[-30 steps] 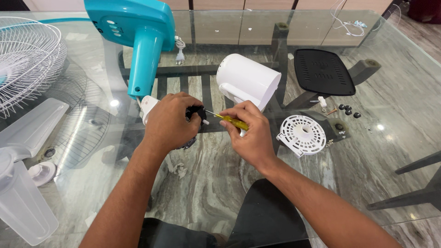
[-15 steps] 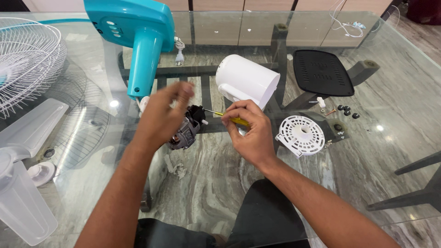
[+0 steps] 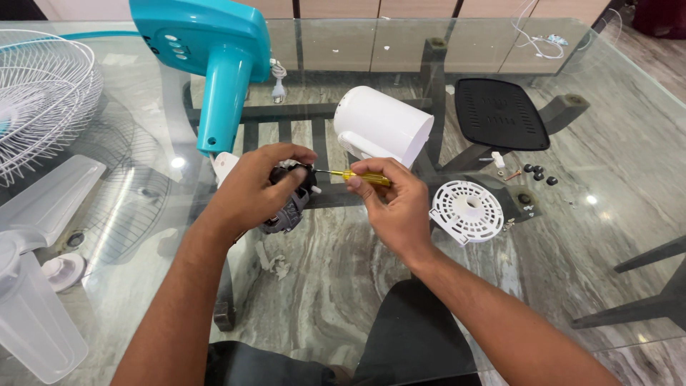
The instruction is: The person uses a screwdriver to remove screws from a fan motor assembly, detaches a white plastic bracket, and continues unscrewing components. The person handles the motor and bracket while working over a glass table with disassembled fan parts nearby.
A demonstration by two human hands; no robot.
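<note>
Head view shows your left hand (image 3: 251, 187) curled over a small dark fan motor (image 3: 289, 204), fingers wrapped across its top and gripping it just above the glass tabletop (image 3: 614, 143), close to the middle of its near half. Your right hand (image 3: 400, 207) is closed around a yellow-handled screwdriver (image 3: 361, 176), pinched between thumb and fingertips, with the thin metal shaft lying nearly level and its tip reaching the right side of the motor. Whether the tip sits in a screw you cannot tell, since your left fingers cover that spot. Just behind the two hands lies a white cylindrical housing (image 3: 382, 127) on its side, and left of it rises the teal fan stand (image 3: 214, 64), its neck coming down to the glass beside your left hand. To the right of your right hand rests a round white vented cover (image 3: 467, 210), with a few small dark screws and caps (image 3: 539, 171) scattered beyond it, near a black vented panel (image 3: 500, 114) further toward the far right corner. Along the left edge sit a white wire fan guard (image 3: 43, 100), a pale fan blade (image 3: 46, 204), and, at the near left corner, another translucent blade (image 3: 28, 322).
</note>
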